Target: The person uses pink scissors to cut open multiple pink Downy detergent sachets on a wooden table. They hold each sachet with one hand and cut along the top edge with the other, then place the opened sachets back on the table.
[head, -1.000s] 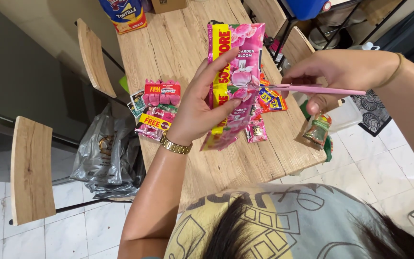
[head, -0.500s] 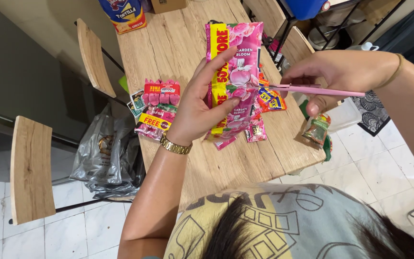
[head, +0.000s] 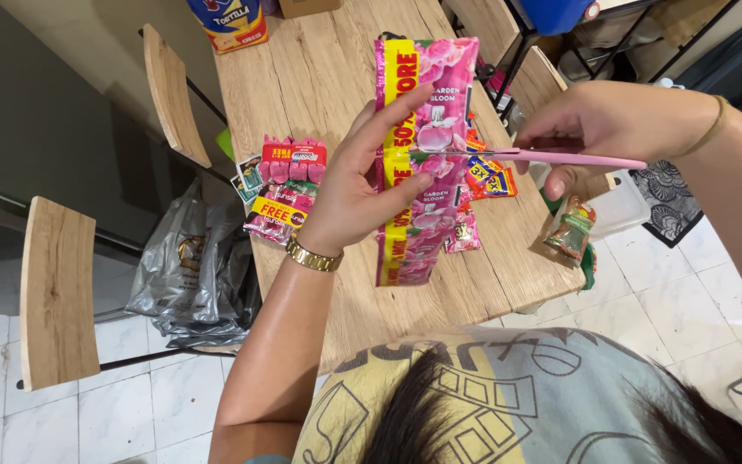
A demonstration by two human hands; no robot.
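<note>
The left hand pinched a long, glossy pink strip of sachets, raised above the grained wooden table. At three o'clock, the right hand gripped slim pink scissors, blades across the foil.

The strip of pink sachets you hold is glossy plastic film, catching the light. Your scissors have matt pink plastic handles and thin bright metal blades. Beneath the strip, the table is pale wood with a visible grain and a dull, smooth finish. Left of the table, the chair backs show the same matt wood on dark metal frames, and the grey bag is crinkled, shiny plastic. Your watch is polished gold-coloured metal.
</note>
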